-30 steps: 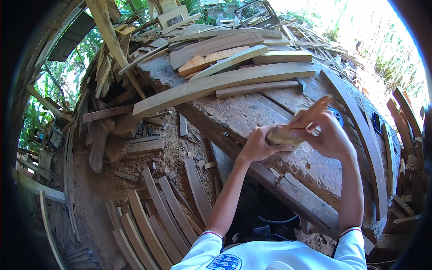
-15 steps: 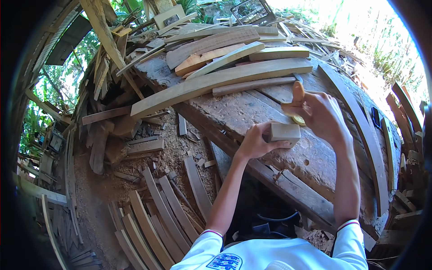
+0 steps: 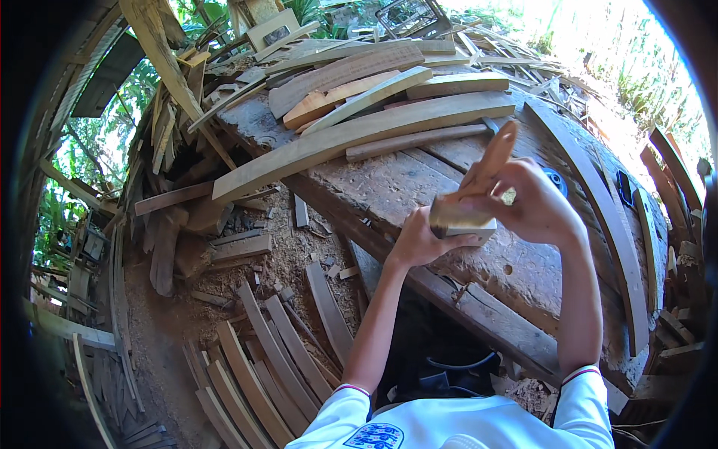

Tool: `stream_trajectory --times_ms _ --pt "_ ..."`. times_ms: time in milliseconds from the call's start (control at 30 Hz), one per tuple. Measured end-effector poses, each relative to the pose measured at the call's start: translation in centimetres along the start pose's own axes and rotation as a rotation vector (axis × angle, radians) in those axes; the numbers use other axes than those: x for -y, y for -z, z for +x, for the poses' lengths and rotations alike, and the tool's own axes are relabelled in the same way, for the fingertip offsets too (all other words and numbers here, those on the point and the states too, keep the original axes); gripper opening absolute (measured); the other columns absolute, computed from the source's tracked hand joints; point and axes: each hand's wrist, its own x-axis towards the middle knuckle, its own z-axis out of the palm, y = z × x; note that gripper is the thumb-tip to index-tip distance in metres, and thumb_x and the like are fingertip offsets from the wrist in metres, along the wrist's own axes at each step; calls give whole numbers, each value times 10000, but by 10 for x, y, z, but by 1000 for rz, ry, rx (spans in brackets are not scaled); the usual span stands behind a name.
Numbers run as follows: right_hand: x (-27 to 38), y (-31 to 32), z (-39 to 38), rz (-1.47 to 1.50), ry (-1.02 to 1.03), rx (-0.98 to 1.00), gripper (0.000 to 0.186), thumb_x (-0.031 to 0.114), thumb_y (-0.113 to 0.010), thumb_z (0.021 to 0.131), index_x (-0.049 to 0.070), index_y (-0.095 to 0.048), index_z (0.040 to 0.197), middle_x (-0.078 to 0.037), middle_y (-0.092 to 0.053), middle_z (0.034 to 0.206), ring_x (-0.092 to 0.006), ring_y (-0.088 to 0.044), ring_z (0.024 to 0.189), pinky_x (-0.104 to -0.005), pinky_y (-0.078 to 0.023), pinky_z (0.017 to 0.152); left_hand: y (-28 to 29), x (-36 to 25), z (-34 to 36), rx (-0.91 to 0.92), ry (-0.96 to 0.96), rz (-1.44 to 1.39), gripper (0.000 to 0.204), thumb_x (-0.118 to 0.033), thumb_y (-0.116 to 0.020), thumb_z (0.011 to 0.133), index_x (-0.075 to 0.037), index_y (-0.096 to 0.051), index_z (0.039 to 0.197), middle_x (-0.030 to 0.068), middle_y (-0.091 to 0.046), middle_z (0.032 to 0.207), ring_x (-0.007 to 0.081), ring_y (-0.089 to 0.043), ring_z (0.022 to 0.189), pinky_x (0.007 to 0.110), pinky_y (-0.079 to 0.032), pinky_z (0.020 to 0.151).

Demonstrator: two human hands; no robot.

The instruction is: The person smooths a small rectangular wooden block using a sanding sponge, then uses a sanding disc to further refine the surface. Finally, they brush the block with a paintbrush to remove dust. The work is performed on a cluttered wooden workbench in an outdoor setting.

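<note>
My left hand (image 3: 417, 238) grips a pale, squared wooden block (image 3: 485, 230) just above the worn workbench (image 3: 396, 191). My right hand (image 3: 540, 208) is closed round a paintbrush (image 3: 492, 157), its wooden handle tilted up and its bristles pointing down to the left. Those bristles lie over the block's top face and hide most of it; whether they touch cannot be told. A yellowish patch shows between the right fingers, too small to name. Just beyond that hand sits a round blue object (image 3: 555, 179), partly covered by it.
Long planks (image 3: 366, 142) lie across the far part of the bench, and a dark curved-looking board (image 3: 598, 217) runs along its right. A dark phone-like object (image 3: 624, 191) rests near that edge. Cut strips (image 3: 254, 374) and shavings cover the ground at left.
My right hand has swung the paintbrush down and left, bringing its bristles over the block. The round blue object has come into view behind it. My left hand keeps its hold.
</note>
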Motion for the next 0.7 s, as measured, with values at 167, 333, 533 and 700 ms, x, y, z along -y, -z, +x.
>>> stream_trajectory --times_ms 167,333,533,700 --pt "8 1 8 -151 -84 -87 195 202 -807 918 63 -819 1054 -164 -773 906 -320 -739 788 -442 -573 737 4 -6 0 50 56 9 611 -373 -953 801 -16 -746 1250 133 -827 1063 231 -810 995 372 -623 911" --pt "6 0 4 -50 54 -43 189 209 -811 920 82 -829 1058 -175 -774 917 -313 -749 808 -453 -567 726 3 -6 1 22 -36 12 584 -371 -950 810 -22 -755 1235 127 -825 1080 214 -805 995 372 -622 915" --pt "-8 1 3 -217 -164 -140 161 169 -822 876 37 -781 959 -193 -760 893 -363 -740 748 -453 -573 703 3 -15 -3 72 90 29 495 -193 -943 835 -13 -734 1246 88 -810 1104 144 -759 1034 348 -599 952" --pt "-13 0 3 -5 5 -84 235 237 -826 908 27 -800 1010 -175 -775 899 -305 -751 759 -428 -583 712 2 -13 1 10 -23 10 579 -348 -963 795 -5 -756 1214 114 -828 1054 190 -805 954 346 -624 858"
